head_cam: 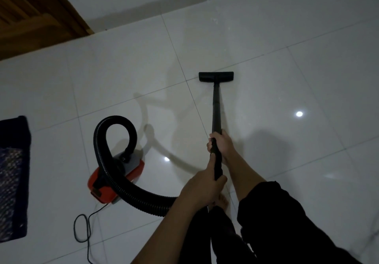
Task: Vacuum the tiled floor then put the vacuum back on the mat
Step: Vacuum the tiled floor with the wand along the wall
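Noting the vacuum canister (114,178) first: I see the red and black body sitting on the white tiled floor (287,38), left of centre, not on the mat (12,177), which lies apart from it at the left edge of view. A ribbed black hose (104,161) loops up from the canister top, curves down and runs right toward the hands. The right hand (220,144) is wrapped around the black wand (216,108) at its lower end; the left hand (203,186) is closed around the hose end just behind it. The floor nozzle (216,77) rests flat on a tile beside a grout line. A thin black cord (82,229) curls from the canister rear. A wooden door (30,13) occupies the upper left corner.
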### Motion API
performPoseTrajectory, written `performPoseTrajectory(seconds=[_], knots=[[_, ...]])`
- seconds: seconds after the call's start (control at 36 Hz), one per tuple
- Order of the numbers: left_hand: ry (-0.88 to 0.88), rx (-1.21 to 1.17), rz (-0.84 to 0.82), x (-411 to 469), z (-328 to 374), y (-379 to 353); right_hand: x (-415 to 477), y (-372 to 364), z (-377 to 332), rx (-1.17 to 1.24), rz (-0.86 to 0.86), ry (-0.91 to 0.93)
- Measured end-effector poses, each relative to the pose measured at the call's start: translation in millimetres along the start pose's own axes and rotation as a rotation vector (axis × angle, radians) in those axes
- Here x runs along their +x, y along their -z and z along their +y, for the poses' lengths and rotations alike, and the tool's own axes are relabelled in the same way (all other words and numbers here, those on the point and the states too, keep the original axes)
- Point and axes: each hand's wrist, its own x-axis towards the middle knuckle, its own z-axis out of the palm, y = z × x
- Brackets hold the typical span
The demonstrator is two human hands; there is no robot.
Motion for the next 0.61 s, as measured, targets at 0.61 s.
performPoseTrajectory(seconds=[0.61], knots=[[0.076, 0.092, 0.030, -21.7, 10.5, -64.5, -29.5, 46.2, 12.1, -0.103, -0.020, -0.083]])
